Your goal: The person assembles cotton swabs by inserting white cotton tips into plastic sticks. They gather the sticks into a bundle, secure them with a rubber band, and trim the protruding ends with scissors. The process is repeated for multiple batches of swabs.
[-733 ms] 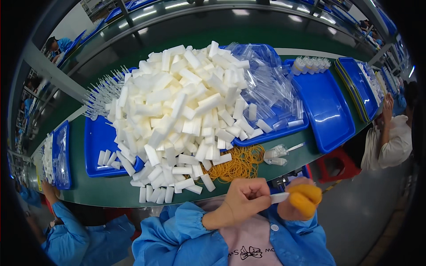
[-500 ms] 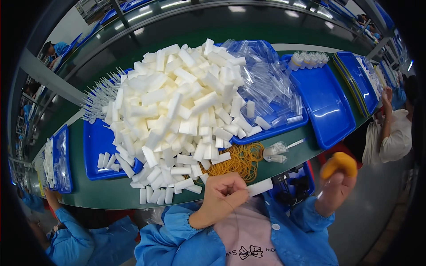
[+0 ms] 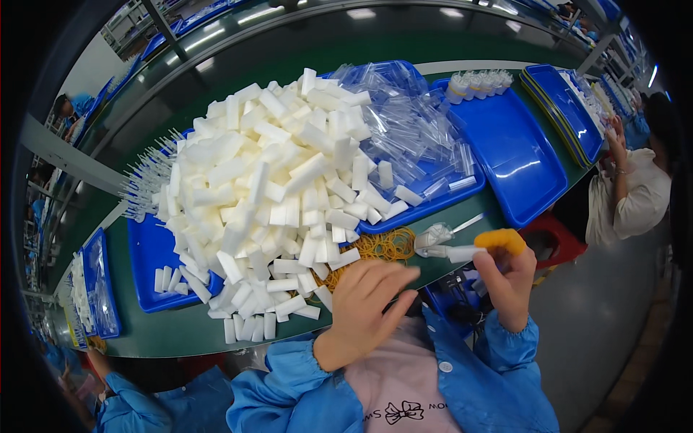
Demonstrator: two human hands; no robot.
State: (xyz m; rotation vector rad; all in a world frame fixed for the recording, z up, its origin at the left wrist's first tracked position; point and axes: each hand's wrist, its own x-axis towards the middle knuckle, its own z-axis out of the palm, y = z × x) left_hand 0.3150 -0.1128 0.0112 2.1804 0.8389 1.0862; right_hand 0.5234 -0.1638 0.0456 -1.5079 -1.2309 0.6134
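Observation:
My right hand (image 3: pixel 511 281), with orange-yellow covers on its fingers, pinches one end of a white foam block (image 3: pixel 463 253) over the table's near edge. The block's other end is beside a small clear-plastic item (image 3: pixel 434 237) with a pale strip; whether they touch I cannot tell. My left hand (image 3: pixel 367 307) is open, fingers stretched to the right, with nothing visible in it. It is just in front of a pile of yellow rubber bands (image 3: pixel 386 246) and partly hides them. A large heap of white foam blocks (image 3: pixel 267 173) rises beyond and to the left.
Clear plastic tubes (image 3: pixel 419 123) lie in a blue tray behind the heap. Another blue tray (image 3: pixel 523 169) at right bears several white-and-clear parts (image 3: pixel 476 85). Thin clear pieces (image 3: pixel 148 177) stick out at far left. Below the edge sits a dark-filled blue bin (image 3: pixel 451 307). Co-workers sit on both sides.
The foam block has passed from my left hand to my right. My right hand has moved left and inward, while my left hand's fingers have opened. The view has shifted slightly.

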